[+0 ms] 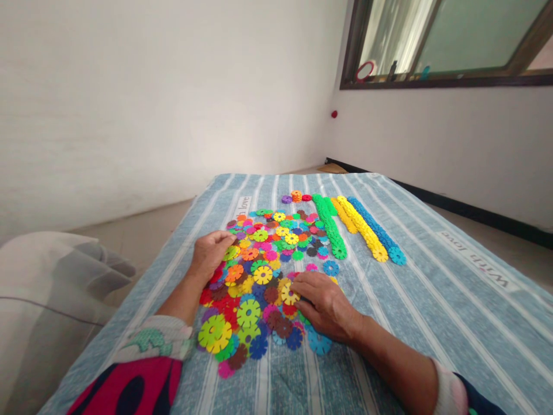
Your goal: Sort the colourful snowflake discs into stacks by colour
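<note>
Multicoloured flat, round, notched plastic discs point(261, 274) piled nearer left edge of table under blue-white striped cloth point(415, 300). Left hand point(211, 252): fingertips together at pile, grip unclear. Right hand point(326, 302): fingers bunched over yellow disc point(287, 295), hold unclear.

Pale walls point(173, 86), one with a dark-framed window point(479, 34), rise above a tan floor point(151, 231).

Saw dark-framed window point(479, 34) at my upper right, pale curtain point(394, 34) and red-rimmed mirror point(365, 71) in its left part. Small red object point(334, 114) showed on white wall point(432, 127) below. Black baseboard point(410, 194) ran along floor point(158, 225). Sheer white fabric point(47, 300) draped at my left.
</note>
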